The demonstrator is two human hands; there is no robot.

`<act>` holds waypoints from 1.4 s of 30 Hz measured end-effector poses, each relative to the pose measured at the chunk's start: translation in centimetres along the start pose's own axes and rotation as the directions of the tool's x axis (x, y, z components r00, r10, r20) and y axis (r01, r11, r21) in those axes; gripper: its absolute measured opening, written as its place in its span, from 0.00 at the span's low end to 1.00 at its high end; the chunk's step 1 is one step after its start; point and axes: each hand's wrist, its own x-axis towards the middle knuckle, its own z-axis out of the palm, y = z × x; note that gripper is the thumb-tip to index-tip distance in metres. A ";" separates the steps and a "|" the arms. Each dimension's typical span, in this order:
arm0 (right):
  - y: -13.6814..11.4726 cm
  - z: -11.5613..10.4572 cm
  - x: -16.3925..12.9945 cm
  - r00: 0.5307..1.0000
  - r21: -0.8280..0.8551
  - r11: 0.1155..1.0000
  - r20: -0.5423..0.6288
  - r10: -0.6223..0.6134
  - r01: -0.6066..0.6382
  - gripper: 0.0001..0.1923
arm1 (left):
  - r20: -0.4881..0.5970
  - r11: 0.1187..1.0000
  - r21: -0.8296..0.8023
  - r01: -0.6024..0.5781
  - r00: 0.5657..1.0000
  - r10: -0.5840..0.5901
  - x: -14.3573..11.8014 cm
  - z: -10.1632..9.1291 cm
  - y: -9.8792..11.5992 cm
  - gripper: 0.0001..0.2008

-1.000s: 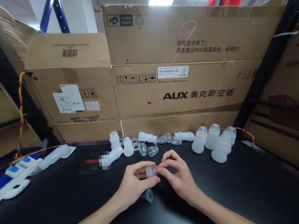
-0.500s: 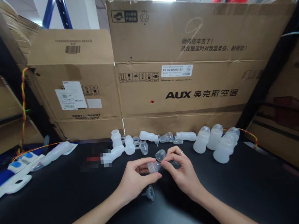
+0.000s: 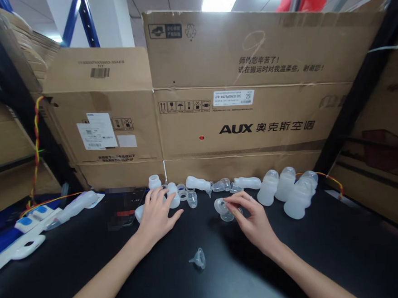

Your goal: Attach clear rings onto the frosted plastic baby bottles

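My right hand (image 3: 249, 218) pinches a clear bottle nipple set in its screw ring (image 3: 219, 205), held just over the black table. Below that ring, and partly hidden by it, is a clear cap (image 3: 228, 217). My left hand (image 3: 158, 213) is spread, fingers stretched out, over a milky white bottle (image 3: 139, 213) lying on its side. Most of this bottle is covered by the hand, and contact cannot be made out. A loose clear nipple (image 3: 199, 259) lies on its side nearer to me, between my forearms.
Along the back stand and lie white bottles (image 3: 173, 195), clear caps (image 3: 192, 199) and rings (image 3: 181, 189). Several capped bottles (image 3: 268, 188) stand at right. A dark phone (image 3: 134, 200), partly blurred, and a white power strip (image 3: 27, 224) lie left. Cardboard (image 3: 235, 133) walls the back.
My left hand has let go of the clear ring and moved left to the lying bottle. My right hand now holds the ring with the nipple, turned toward me. The view has tilted slightly.
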 end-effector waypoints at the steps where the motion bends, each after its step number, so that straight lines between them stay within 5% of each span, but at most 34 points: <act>1: 0.0 0.0 0.0 1.000 -0.015 0.999 0.010 -0.028 0.028 0.08 | 0.003 1.000 0.000 -0.001 1.000 0.001 0.0 0.1 0.0 0.18; 6: 0.1 -0.1 0.0 0.994 -0.065 0.992 0.022 -0.110 0.111 0.09 | -0.019 0.992 -0.115 0.048 0.999 -0.051 -0.2 0.0 0.6 0.09; 12: 0.2 -0.8 0.5 0.995 -0.087 0.992 -0.021 -0.094 0.092 0.05 | -0.102 0.878 -0.435 0.197 0.959 -0.265 -0.2 -1.3 2.2 0.15; 18: -0.4 -1.0 0.4 0.996 -0.018 0.998 -0.078 0.051 -0.053 0.06 | 0.199 0.491 -0.771 0.405 0.887 -0.417 -0.3 -1.7 4.4 0.15; 23: -0.9 -0.9 0.2 0.997 0.046 0.998 -0.058 0.049 -0.046 0.05 | 0.418 0.152 -0.842 0.517 0.804 -0.423 -0.8 -0.7 5.7 0.17; 30: -1.3 -1.0 0.3 0.997 0.057 0.997 -0.061 -0.043 0.046 0.05 | 0.589 -0.104 -0.796 0.596 0.725 -0.358 -1.2 -0.7 6.7 0.17; 34: -1.4 -1.2 0.4 0.992 0.028 0.994 -0.061 -0.108 0.110 0.05 | 0.635 -0.176 -0.767 0.617 0.692 -0.343 -1.2 -0.7 6.9 0.16; 42: -1.4 -1.6 0.4 0.982 -0.073 0.979 0.001 -0.190 0.190 0.05 | 0.631 -0.137 -0.768 0.625 0.703 -0.329 -1.2 -1.0 6.7 0.17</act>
